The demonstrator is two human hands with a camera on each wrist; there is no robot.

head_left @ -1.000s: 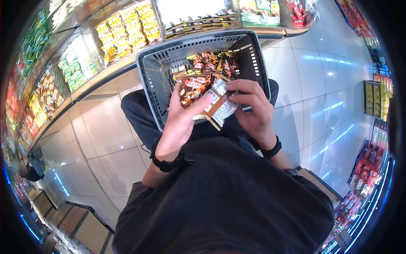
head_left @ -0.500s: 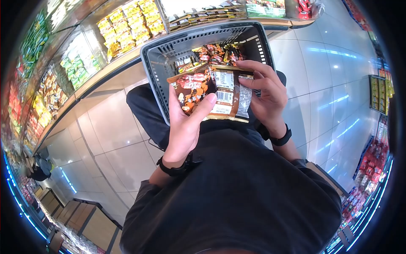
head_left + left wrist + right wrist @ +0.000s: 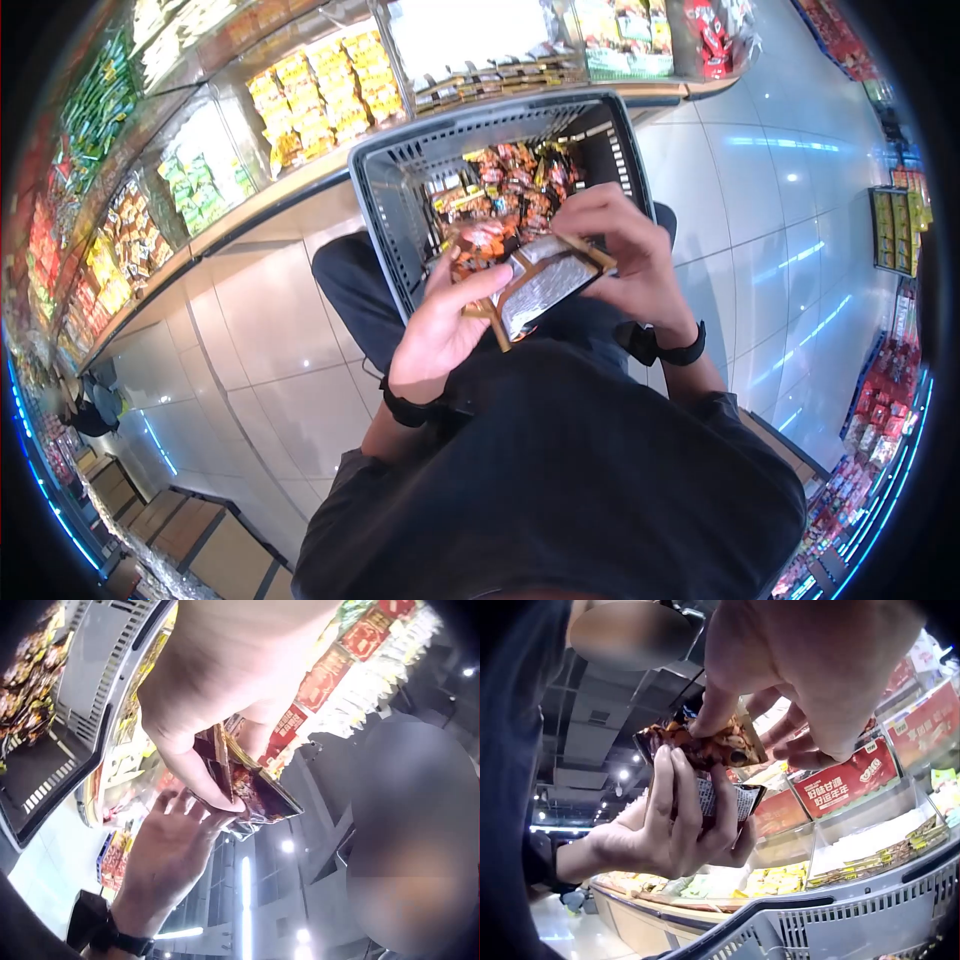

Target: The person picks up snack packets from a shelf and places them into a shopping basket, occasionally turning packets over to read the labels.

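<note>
Over the basket's near side, my left hand (image 3: 435,335) (image 3: 232,667) (image 3: 675,832) grips snack packets, its thumb across them. One packet (image 3: 550,285) shows a shiny silver and brown back in the head view; beside it, a brown and orange packet (image 3: 480,250) is partly hidden by the left fingers. My right hand (image 3: 640,260) (image 3: 169,855) (image 3: 810,667) pinches the right-hand edge of the silver-backed packet. The right wrist view shows the right thumb against an orange-brown packet front (image 3: 739,742), with other fingers spread behind. Several similar packets (image 3: 515,175) lie inside the grey basket (image 3: 405,280).
Beyond the basket runs a wooden-edged display shelf (image 3: 270,200) with yellow packets (image 3: 325,95) and green packets (image 3: 195,190) in clear bins. The basket stands between the person's dark-clothed legs (image 3: 350,290). Tiled floor (image 3: 740,190) lies on both sides; cardboard boxes (image 3: 215,545) stand lower left.
The held packets have tilted and lowered in the head view, their printed back now foreshortened. Both hands still hold them; the right fingers have bent more. The basket appears lower as the view shifts.
</note>
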